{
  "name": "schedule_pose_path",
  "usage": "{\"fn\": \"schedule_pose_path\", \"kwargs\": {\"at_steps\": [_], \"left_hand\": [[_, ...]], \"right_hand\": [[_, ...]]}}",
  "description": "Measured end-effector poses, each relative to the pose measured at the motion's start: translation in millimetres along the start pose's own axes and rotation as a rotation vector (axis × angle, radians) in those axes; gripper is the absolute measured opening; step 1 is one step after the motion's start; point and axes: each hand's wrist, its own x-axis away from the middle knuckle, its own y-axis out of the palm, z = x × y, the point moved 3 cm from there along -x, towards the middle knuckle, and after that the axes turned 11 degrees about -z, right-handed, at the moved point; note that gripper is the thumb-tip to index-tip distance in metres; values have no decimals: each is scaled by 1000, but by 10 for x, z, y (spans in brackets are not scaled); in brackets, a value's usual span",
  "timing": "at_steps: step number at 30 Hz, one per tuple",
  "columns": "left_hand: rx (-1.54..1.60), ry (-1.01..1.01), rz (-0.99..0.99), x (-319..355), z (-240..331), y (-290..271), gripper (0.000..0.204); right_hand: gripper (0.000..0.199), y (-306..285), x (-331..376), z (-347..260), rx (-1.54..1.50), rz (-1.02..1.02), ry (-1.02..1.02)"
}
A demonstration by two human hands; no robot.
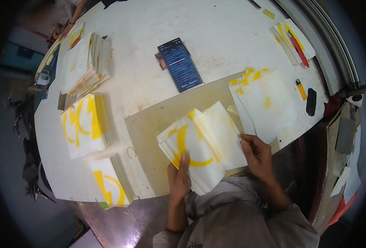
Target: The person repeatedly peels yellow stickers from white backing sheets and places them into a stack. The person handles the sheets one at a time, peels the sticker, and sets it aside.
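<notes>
My left hand grips the lower left edge of a stack of white sheets with a bold yellow print, thumb on top and fingers underneath. The stack tilts up off the board at the table's near edge. My right hand pinches the right edge of one pale white sheet, which lies folded out from the stack. Whether the sheets are paper or cloth, I cannot tell. Just beyond my right hand, loose white sheets with yellow corner marks overlap each other on the table.
Left on the white table stand piles of printed sheets. A smartphone lies near the middle. To the right are a red cutter knife on more sheets, a yellow lighter and a black object. Another person's hand shows far left.
</notes>
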Motion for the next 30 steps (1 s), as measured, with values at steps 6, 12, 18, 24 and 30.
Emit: {"fn": "schedule_pose_path", "kwargs": {"at_steps": [6, 12, 18, 24, 30], "left_hand": [[-49, 16, -7, -8, -23, -31, 29], [-50, -11, -4, 8, 2, -18, 31], [-46, -23, 26, 3, 58, 38, 34], [-45, -26, 20, 11, -42, -27, 39], [0, -29, -30, 16, -70, -63, 46]], "right_hand": [[30, -2, 5, 55, 13, 31, 8], [28, 9, 2, 31, 145, 86, 49], [20, 37, 13, 44, 219, 104, 16], [15, 77, -7, -46, 308, 118, -74], [12, 119, 32, -156, 526, 250, -399]]}}
